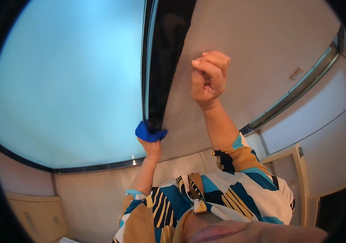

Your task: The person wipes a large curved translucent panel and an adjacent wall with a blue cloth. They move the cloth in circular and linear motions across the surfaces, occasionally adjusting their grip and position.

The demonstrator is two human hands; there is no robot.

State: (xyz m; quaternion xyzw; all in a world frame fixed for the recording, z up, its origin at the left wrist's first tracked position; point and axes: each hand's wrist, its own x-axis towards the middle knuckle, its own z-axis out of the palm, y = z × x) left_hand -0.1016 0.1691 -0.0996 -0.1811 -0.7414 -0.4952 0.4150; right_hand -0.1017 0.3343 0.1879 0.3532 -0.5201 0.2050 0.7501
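My left hand (151, 148) grips a blue cloth (150, 133), which wraps around the lower visible end of a black frame strip (168, 39). The strip borders a large pale-blue frosted panel (66, 85), probably glass. To the right, my right hand (211, 76) is raised in front of a smooth greyish-beige surface (261, 39). Its fingers are curled in, and nothing shows in them. Whether that hand touches the surface I cannot tell.
A small metal handle (296, 73) sits on the beige surface at the right. Light tiles (97, 188) lie below the panel's dark edge. A pale wooden piece (36, 215) stands at the lower left, and a wooden frame (302, 170) at the right.
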